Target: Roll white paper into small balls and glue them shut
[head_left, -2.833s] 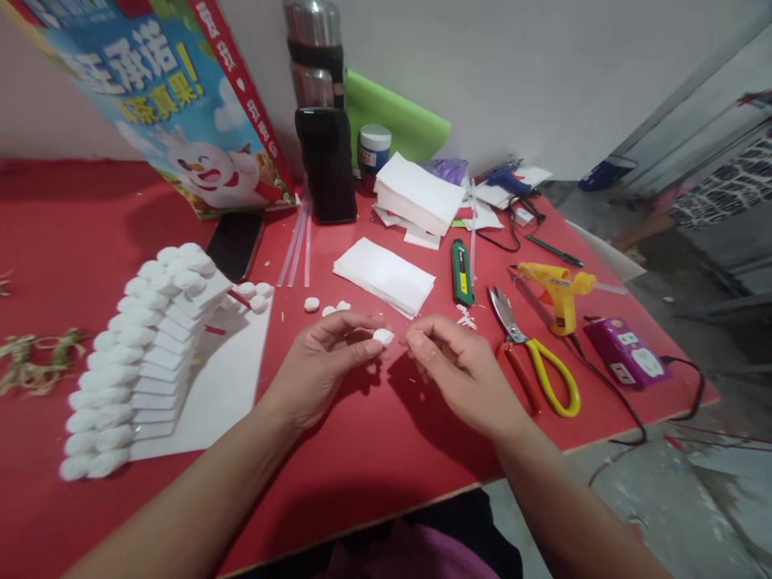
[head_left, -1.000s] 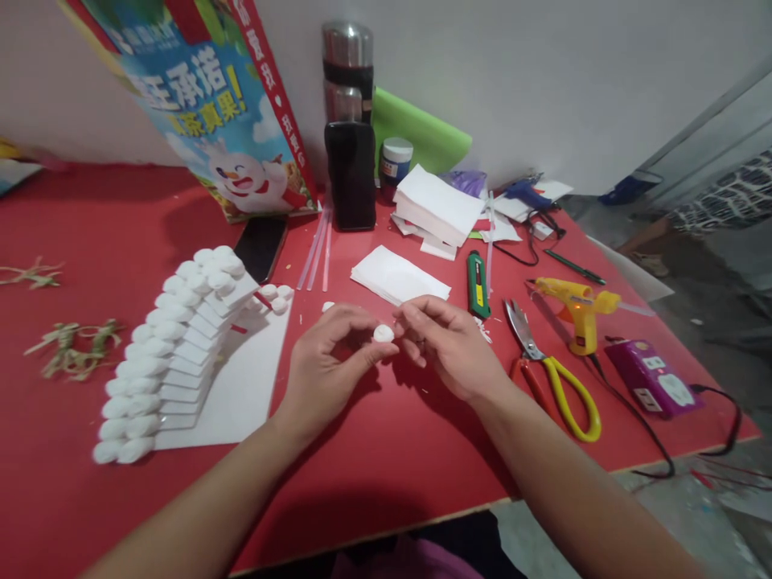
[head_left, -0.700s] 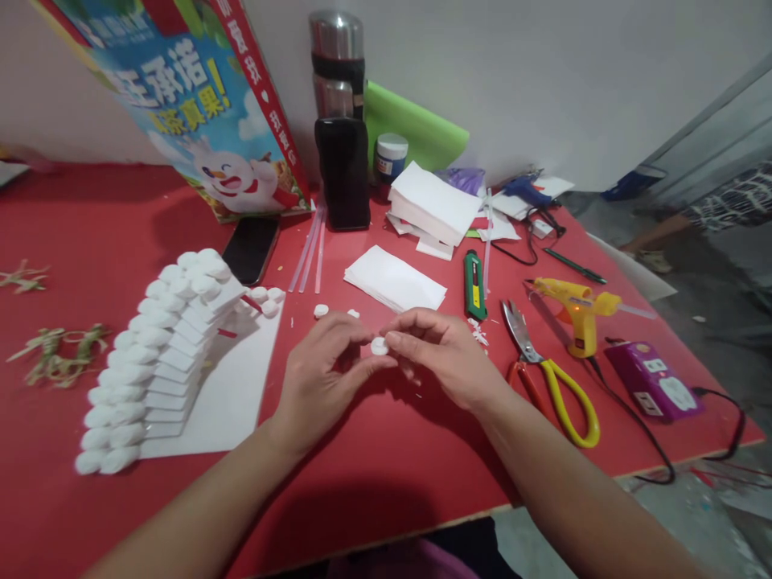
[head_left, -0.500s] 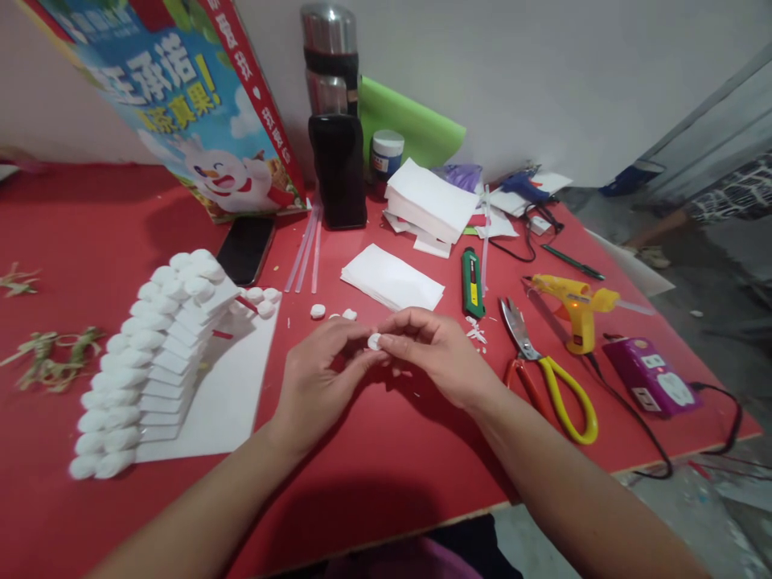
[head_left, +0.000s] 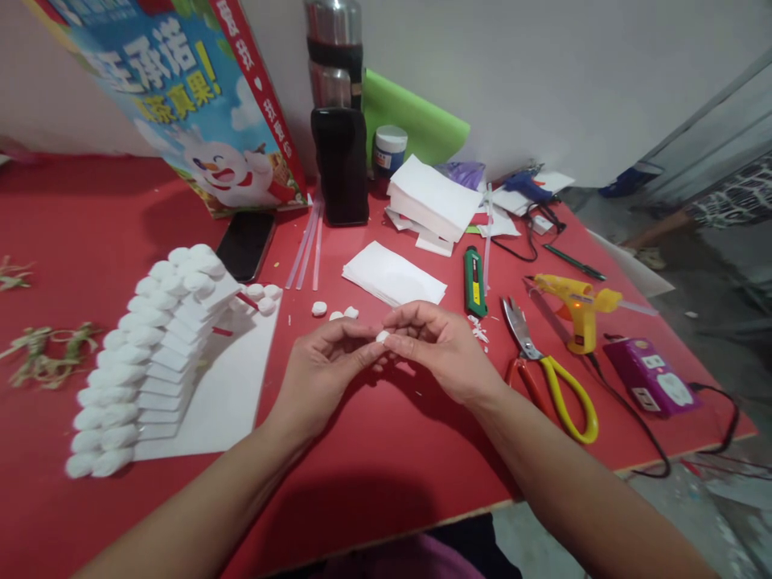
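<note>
A small white foam piece (head_left: 382,336) is pinched between the fingertips of my left hand (head_left: 322,378) and my right hand (head_left: 440,350), just above the red table (head_left: 374,458). Most of the piece is hidden by my fingers. To the left stands a white stepped foam model (head_left: 150,354) lined with rounded white pieces, on a white sheet (head_left: 226,394). Loose white foam bits (head_left: 329,310) lie just beyond my hands.
Right of my hands lie yellow-handled scissors (head_left: 543,370), a yellow glue gun (head_left: 572,305), a purple power strip (head_left: 648,378) and a green utility knife (head_left: 474,281). White paper stacks (head_left: 395,277), glue sticks (head_left: 307,249), a phone (head_left: 246,244), a flask (head_left: 338,112) and a printed board (head_left: 199,104) stand behind.
My right hand has come in from the right and closed its fingertips on the white piece held by my left hand. Both hands now cover most of it.
</note>
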The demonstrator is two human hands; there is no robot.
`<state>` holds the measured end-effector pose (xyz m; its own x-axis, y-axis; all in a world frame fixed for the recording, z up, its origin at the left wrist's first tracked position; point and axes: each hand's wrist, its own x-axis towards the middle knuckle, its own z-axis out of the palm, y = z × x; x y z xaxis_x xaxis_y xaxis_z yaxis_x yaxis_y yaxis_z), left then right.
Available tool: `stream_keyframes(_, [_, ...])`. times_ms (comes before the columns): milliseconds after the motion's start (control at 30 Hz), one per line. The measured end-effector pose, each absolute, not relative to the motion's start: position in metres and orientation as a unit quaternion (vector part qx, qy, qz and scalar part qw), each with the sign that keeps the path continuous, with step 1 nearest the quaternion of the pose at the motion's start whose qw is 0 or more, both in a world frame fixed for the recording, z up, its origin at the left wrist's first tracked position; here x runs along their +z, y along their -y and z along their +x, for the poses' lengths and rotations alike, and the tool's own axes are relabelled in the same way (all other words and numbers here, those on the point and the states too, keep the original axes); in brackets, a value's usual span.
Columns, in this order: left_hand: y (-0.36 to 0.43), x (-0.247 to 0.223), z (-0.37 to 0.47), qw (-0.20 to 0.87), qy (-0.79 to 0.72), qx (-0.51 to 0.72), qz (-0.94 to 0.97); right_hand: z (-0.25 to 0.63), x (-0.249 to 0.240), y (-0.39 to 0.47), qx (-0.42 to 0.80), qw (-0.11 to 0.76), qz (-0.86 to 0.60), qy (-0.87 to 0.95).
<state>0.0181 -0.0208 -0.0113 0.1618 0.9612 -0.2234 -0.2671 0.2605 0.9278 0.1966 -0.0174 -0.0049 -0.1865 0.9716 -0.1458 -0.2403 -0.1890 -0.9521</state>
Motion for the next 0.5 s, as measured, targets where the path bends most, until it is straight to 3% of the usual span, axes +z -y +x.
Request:
stream_keyframes(100, [0.020,-0.013,0.016,0.613,-0.450,0.468,0.451,0.195,-0.006,0.016,0.650,0.478,-0.435,0.400])
stream_keyframes(300, [0.014,-0.013,0.006,0.335,-0.423,0.446,0.714,0.190,-0.011,0.014,0.686,0.469,-0.440,0.339])
stream_keyframes(500, [0.012,-0.005,-0.001,0.201,-0.397,0.380,0.811,0.189,-0.013,0.016,0.719,0.454,-0.408,0.332])
